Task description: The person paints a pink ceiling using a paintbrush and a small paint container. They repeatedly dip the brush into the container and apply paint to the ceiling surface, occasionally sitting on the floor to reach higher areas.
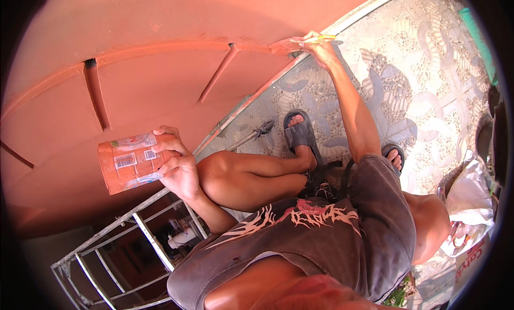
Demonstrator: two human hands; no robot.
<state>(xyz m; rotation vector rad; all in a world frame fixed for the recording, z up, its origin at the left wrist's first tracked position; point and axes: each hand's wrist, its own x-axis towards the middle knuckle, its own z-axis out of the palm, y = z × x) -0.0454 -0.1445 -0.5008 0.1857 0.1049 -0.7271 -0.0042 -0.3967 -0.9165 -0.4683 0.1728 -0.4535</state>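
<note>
Over at the left, in front of the orange wall [160,77], here's the orange-smeared container [119,176], raised beside the bent knee [222,173]! The left hand [181,165] has it, fingers curled around its side. It looks light and thin-walled, likely to give under a hard squeeze and turn slick wherever the coating is wet; a broad wrap around the side is the sound hold. Its contents are hidden.

Up top, the right hand [321,52] pinches a brush [324,38] by its yellow handle, the bristle end at the wall's raised band. Light, stiff grip, softer tip: handle's the place!

Now the print: the container shows a barcode [126,161], a square code [150,155] and partly smeared label lettering. Pale, jagged letters cross the dark shirt [267,243].
</note>
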